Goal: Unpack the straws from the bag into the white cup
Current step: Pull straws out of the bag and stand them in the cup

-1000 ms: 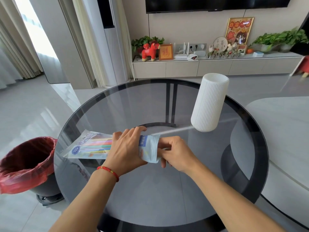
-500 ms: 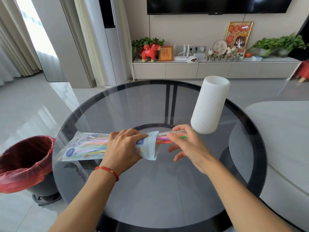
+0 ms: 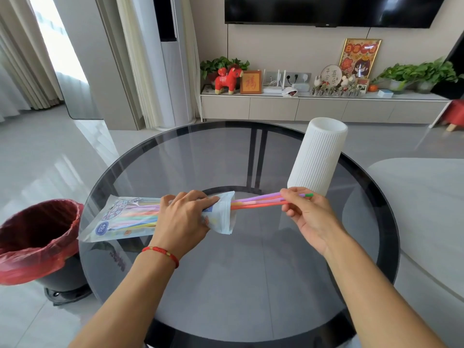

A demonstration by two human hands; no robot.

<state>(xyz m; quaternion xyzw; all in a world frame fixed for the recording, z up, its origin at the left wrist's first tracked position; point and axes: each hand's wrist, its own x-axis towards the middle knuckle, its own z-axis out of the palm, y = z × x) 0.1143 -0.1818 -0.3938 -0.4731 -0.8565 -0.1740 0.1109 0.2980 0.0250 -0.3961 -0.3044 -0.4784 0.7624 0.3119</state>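
Head view, left to right: the left grip [image 3: 185,217] clamps the bag [image 3: 120,219] above the bench [image 3: 251,272], while the right grip [image 3: 305,209], now farther out, pinches several straws [image 3: 258,200] drawn half clear, beside the white cup [image 3: 317,159], so insertion looks next.

A blue round badge reading "40" is printed near the bottom corner of the bag [image 3: 120,219]; the smaller print beside it cannot be read. A gold character "福" is shown in the small orange frame [image 3: 250,81] on the TV cabinet. The characters "平安喜乐" are written on the round white plaque [image 3: 332,75].
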